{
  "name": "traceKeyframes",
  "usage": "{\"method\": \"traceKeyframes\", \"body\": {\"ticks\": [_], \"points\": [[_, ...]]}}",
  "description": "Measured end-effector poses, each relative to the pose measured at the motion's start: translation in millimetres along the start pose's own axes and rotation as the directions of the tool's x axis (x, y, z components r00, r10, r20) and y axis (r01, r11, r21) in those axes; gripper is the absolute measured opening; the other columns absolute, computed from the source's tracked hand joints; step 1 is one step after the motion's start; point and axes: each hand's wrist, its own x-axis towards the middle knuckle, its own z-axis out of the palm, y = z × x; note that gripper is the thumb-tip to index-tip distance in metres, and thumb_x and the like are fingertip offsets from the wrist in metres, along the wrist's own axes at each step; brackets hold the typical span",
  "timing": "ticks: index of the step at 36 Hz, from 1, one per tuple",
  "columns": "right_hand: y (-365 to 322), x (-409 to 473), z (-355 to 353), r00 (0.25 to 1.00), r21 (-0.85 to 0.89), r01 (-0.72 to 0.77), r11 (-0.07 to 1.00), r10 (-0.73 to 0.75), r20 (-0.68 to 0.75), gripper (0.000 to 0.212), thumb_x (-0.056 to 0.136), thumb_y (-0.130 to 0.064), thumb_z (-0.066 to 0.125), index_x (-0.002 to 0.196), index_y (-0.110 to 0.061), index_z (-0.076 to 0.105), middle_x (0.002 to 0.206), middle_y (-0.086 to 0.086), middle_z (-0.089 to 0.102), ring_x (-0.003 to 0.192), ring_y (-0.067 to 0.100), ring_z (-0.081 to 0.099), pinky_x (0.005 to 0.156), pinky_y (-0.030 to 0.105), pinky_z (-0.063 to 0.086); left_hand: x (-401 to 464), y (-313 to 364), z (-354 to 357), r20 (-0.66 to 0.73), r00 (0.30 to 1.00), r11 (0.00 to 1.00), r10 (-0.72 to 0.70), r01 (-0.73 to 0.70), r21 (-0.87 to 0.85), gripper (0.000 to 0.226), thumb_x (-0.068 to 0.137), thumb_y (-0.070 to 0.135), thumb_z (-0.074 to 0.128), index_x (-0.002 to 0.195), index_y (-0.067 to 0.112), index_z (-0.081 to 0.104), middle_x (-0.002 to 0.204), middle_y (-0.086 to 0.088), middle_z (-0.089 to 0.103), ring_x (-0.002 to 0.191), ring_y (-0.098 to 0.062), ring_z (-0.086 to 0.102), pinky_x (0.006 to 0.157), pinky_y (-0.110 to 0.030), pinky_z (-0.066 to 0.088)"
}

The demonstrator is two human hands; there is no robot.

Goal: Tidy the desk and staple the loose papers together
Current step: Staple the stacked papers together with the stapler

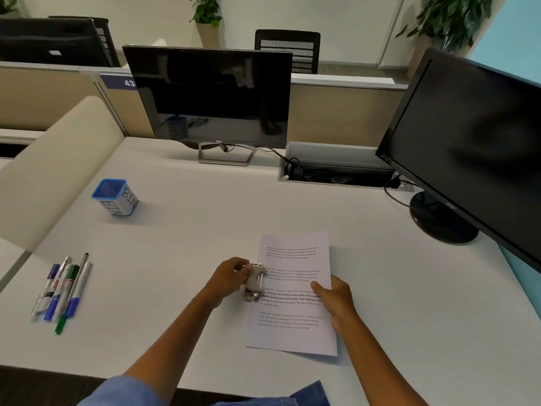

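Observation:
A stack of printed white papers lies on the desk in front of me. My left hand grips a small grey metal stapler set over the papers' left edge, about halfway along it. My right hand holds the papers at their right edge, thumb on top of the sheet. Several pens and markers lie side by side at the left of the desk. A blue-rimmed cup marked BIN stands behind them, upright and apart from them.
A black monitor stands at the back middle, and a second monitor stands at the right with its round base on the desk. An open cable tray lies between them. A beige partition borders the left side.

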Motion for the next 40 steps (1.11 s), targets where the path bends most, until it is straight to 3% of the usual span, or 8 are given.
{"method": "traceKeyframes", "body": {"ticks": [3, 6, 12, 20, 25, 33, 40], "points": [[-2.1, -0.4, -0.2, 1.0, -0.003, -0.002, 1.0, 0.002, -0.004, 0.033, 0.096, -0.012, 0.072, 0.129, -0.013, 0.069, 0.116, 0.003, 0.076, 0.096, 0.019, 0.073, 0.072, 0.027, 0.059, 6.6, 3.0, 6.2, -0.114, 0.992, 0.984, 0.058, -0.038, 0.173, 0.037, 0.104, 0.04, 0.054, 0.123, 0.012, 0.069, 0.113, -0.008, 0.073, 0.1, -0.023, 0.071, 0.087, -0.035, 0.056], [-3.7, -1.1, -0.4, 1.0, -0.017, -0.012, 1.0, 0.012, -0.002, 0.032, 0.096, -0.013, 0.072, 0.128, -0.013, 0.069, 0.115, 0.004, 0.075, 0.093, 0.017, 0.073, 0.068, 0.024, 0.058, 15.5, 2.5, 12.2, -0.279, 0.95, 0.923, 0.139, -0.022, 0.385, 0.056, 0.101, 0.057, 0.043, 0.131, 0.016, 0.067, 0.13, -0.011, 0.066, 0.123, -0.033, 0.061, 0.102, -0.047, 0.047], [-8.1, -3.0, 0.6, 1.0, -0.014, -0.024, 1.0, 0.024, 0.012, 0.029, 0.096, -0.013, 0.071, 0.125, -0.015, 0.07, 0.111, 0.001, 0.075, 0.093, 0.018, 0.074, 0.068, 0.024, 0.06, 19.5, 10.9, 30.6, -0.382, 0.913, 0.893, 0.144, 0.046, 0.448, 0.058, 0.105, 0.056, 0.036, 0.153, 0.023, 0.044, 0.163, -0.006, 0.03, 0.153, -0.03, 0.023, 0.123, -0.055, 0.017], [-11.0, -0.3, 0.5, 0.999, -0.038, -0.053, 0.998, 0.054, 0.004, 0.027, 0.096, -0.013, 0.071, 0.124, -0.015, 0.071, 0.106, -0.001, 0.074, 0.092, 0.016, 0.073, 0.064, 0.021, 0.058, 32.9, -5.0, 44.6, -0.39, 0.914, 0.867, 0.112, 0.102, 0.488, 0.067, 0.104, 0.059, 0.031, 0.162, 0.024, 0.024, 0.171, -0.007, 0.012, 0.159, -0.032, 0.0, 0.127, -0.059, -0.002], [-11.8, 6.0, -0.3, 0.996, -0.032, -0.09, 0.995, 0.09, 0.007, 0.028, 0.095, -0.011, 0.072, 0.123, -0.015, 0.072, 0.112, 0.003, 0.076, 0.094, 0.019, 0.073, 0.07, 0.026, 0.059, 35.5, -9.9, 43.5, -0.393, 0.91, 0.835, 0.129, 0.113, 0.538, 0.071, 0.105, 0.059, 0.024, 0.165, 0.023, 0.014, 0.174, -0.007, 0.002, 0.161, -0.03, -0.01, 0.127, -0.057, -0.012], [-13.1, 12.8, -0.7, 0.99, -0.06, -0.138, 0.989, 0.139, 0.018, 0.026, 0.095, -0.013, 0.073, 0.121, -0.017, 0.072, 0.107, 0.002, 0.077, 0.093, 0.021, 0.075, 0.075, 0.033, 0.063, 39.5, -23.1, 43.1, -0.405, 0.901, 0.809, 0.157, 0.118, 0.576, 0.072, 0.105, 0.06, 0.014, 0.166, 0.022, 0.009, 0.175, -0.007, -0.005, 0.16, -0.026, -0.016, 0.127, -0.057, -0.015], [-18.9, 13.5, -0.8, 0.986, -0.074, -0.163, 0.984, 0.165, 0.027, 0.02, 0.095, -0.013, 0.073, 0.113, -0.022, 0.072, 0.096, -0.006, 0.075, 0.088, 0.018, 0.075, 0.059, 0.023, 0.058, 42.7, -27.6, 41.7, -0.41, 0.867, 0.727, 0.284, 0.084, 0.682, 0.073, 0.104, 0.055, 0.012, 0.167, 0.019, 0.007, 0.175, -0.009, -0.003, 0.161, -0.026, -0.012, 0.127, -0.059, -0.01]]}}
